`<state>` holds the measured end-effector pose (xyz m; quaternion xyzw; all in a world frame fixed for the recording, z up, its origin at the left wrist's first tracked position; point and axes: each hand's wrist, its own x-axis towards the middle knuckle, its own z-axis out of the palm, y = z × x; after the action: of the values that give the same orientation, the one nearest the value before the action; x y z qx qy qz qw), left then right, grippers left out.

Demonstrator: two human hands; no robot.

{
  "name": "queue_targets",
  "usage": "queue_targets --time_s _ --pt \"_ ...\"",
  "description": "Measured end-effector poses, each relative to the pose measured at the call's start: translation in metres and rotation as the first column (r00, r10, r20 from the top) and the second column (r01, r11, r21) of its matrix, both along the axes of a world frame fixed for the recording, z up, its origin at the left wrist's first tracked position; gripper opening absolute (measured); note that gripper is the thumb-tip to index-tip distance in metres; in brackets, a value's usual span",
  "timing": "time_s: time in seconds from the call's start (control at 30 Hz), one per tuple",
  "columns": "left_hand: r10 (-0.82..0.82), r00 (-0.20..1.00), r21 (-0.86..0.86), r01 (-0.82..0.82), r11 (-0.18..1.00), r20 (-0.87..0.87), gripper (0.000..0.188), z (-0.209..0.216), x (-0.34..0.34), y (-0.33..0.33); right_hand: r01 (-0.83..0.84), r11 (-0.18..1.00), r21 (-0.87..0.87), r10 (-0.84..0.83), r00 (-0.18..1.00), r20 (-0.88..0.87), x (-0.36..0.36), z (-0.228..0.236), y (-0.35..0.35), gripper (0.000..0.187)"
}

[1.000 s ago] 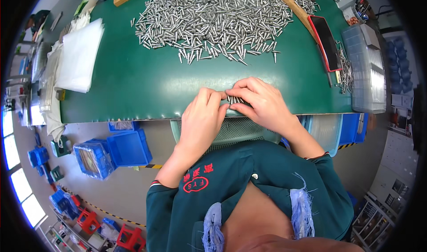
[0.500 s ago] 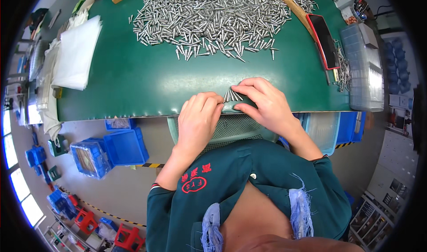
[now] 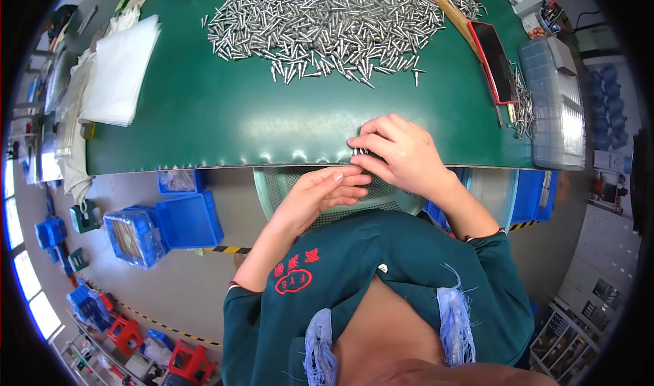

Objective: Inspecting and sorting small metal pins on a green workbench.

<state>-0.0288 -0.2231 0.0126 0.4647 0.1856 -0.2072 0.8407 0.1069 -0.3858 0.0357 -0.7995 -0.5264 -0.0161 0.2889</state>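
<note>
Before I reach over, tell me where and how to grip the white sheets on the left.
Probably best pinched by the right edge of the white sheets, coming from the right with the left hand. They look thin and flat, and that edge faces the green tabletop, while a pale cloth crowds their left side.

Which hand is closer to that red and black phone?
Right. The right hand is below and left of the phone in the picture; the left hand is lower and farther left.
</note>
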Motion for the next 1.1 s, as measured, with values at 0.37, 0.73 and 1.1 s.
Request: queue_targets --time_s 0.37,0.73,1.1 --pt "-0.018 0.999 -0.274 0.027 0.961 0.032 0.031 -0.02 0.012 -0.018 -0.11 0.994 -0.022 0.102 0.967 -0.236 -0.021 0.015 -0.021 0.033" --pt "-0.069 0.99 0.26 0.036 0.965 0.119 0.023 0.019 0.011 -0.011 -0.025 0.992 0.122 0.105 0.701 -0.705 -0.022 0.016 -0.019 0.026" --pt "-0.096 0.989 0.199 0.072 0.977 0.113 0.025 0.018 0.013 -0.005 0.049 0.994 0.097 0.047 0.608 -0.793 -0.021 0.018 -0.018 0.025"
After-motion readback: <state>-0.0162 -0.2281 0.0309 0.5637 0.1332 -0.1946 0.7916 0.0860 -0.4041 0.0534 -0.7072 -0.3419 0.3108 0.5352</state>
